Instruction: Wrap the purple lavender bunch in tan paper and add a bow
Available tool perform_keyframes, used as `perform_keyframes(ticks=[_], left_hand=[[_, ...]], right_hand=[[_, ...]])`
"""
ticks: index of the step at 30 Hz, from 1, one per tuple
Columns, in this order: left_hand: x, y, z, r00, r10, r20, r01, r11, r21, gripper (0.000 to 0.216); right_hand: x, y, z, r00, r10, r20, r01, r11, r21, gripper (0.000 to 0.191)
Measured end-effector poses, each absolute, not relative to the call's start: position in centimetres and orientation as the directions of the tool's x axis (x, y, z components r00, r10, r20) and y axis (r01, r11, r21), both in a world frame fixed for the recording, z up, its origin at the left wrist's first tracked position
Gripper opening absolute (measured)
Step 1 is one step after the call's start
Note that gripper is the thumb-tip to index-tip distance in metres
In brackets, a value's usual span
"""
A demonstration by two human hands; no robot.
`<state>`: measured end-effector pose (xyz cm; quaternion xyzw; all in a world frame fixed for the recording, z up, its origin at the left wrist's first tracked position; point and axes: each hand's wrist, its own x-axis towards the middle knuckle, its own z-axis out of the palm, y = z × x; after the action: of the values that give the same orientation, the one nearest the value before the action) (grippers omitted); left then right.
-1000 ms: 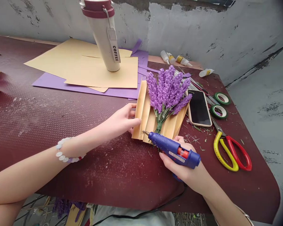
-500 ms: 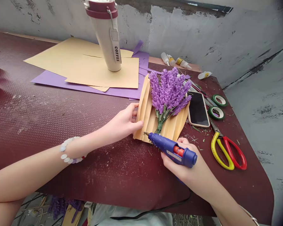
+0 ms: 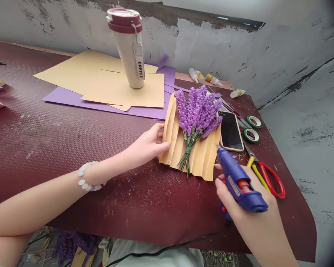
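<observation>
My left hand (image 3: 155, 142) grips the left edge of a pleated tan paper wrapper (image 3: 204, 155), thumb on top and fingers behind. On the wrapper lies a bouquet of purple paper lavender (image 3: 196, 109), its green stems bound with green tape and their ends reaching the lower edge. A small shiny dab of glue shows near the wrapper's lower left. My right hand (image 3: 247, 207) is closed around a blue hot glue gun (image 3: 236, 178), whose nozzle points up and left beside the wrapper's right edge. The trigger fingers are partly hidden behind the gun.
A coffee tumbler (image 3: 129, 55) stands on tan paper sheets (image 3: 72, 74) over purple paper (image 3: 69, 100). Right of the bouquet lie a phone (image 3: 231, 130), green tape rolls (image 3: 250, 135) and scissors (image 3: 272, 180). Small glue bottles (image 3: 213, 79) lie by the wall. A black cord (image 3: 156, 254) crosses the table's front edge.
My right hand has carried the glue gun from the wrapper's lower left to beyond its right edge, uncovering the stems. My left hand keeps its hold on the paper.
</observation>
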<state>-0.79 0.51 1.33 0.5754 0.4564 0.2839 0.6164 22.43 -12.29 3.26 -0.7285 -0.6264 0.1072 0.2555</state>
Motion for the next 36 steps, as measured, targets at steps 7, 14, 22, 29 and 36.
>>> perform_keyframes(ticks=[7,14,22,29,36], left_hand=[[-0.7,0.5,1.9,0.412,0.854,-0.32,0.16,0.278,0.947,0.052],[-0.6,0.3,2.1,0.388,0.854,-0.346,0.163,0.306,0.938,0.049],[-0.8,0.5,2.1,0.348,0.863,-0.367,0.098,0.356,0.929,0.053],[-0.7,0.5,2.1,0.339,0.871,-0.355,0.12,0.334,0.935,0.047],[-0.7,0.4,1.9,0.33,0.879,-0.345,0.137,0.317,0.939,0.047]], right_hand=[[24.1,-13.2,0.7,0.198,0.955,0.219,0.979,-0.202,-0.006,0.065],[26.0,-14.1,-0.4,0.069,0.99,0.125,0.984,-0.088,0.155,0.063],[28.2,-14.7,1.4,-0.212,0.975,0.066,0.973,0.205,0.102,0.073],[26.4,-8.0,3.0,0.01,1.0,0.028,1.0,-0.01,0.004,0.041],[22.8,-4.9,2.2,0.076,0.992,-0.096,0.964,-0.098,-0.248,0.038]])
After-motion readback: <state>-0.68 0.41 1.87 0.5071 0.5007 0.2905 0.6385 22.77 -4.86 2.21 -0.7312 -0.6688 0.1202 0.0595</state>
